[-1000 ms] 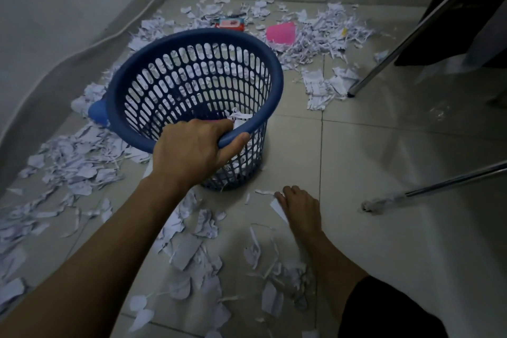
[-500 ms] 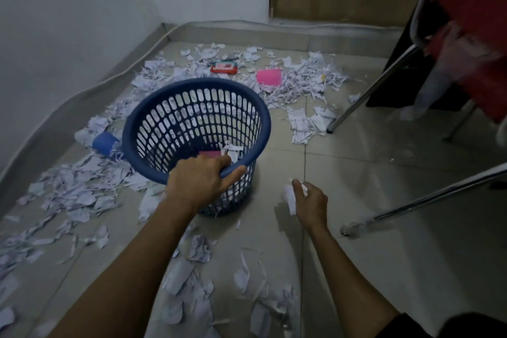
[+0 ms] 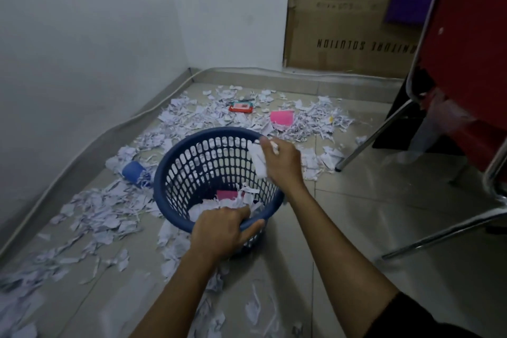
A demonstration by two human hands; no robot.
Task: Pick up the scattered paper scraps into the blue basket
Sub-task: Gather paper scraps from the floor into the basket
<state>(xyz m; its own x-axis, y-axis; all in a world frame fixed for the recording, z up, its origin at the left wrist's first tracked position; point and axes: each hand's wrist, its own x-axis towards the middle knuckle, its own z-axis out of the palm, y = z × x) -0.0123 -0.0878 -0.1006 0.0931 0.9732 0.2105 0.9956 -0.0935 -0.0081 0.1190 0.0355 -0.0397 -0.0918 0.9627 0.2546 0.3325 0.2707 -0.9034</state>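
Comparing w/ 0.5 s ago: the right hand (image 3: 279,162) has moved up from near the floor and is now over the far-right rim of the basket (image 3: 175,173), w/ the scrap (image 3: 258,159) it held then still in its fingers. The view has also tilted up, so more of the wall and the box (image 3: 343,22) shows. The left hand (image 3: 219,233) stays at the same place on the near rim, and the basket stands at about the same spot on the floor (image 3: 356,214).

Left hand: fingers curled over the near rim from inside, thumb stretched along the outside of the rim, so it is clamped on the basket. Forearm comes in from bottom centre.

Right hand: back of hand to the camera, fingers bent around the white scrap, which hangs down inside the basket opening; a bit of paper also sticks out at the top of the fist. The forearm crosses above the right rim.

Inside the basket lie white scraps and one pink piece (image 3: 227,195). Many scraps (image 3: 104,208) are scattered left of the basket, behind it and in front of it. Also behind: a pink sheet (image 3: 282,117) and a red pack (image 3: 241,107). A blue cup (image 3: 133,171) lies just left of the basket. Chair legs (image 3: 375,134) stand at right.
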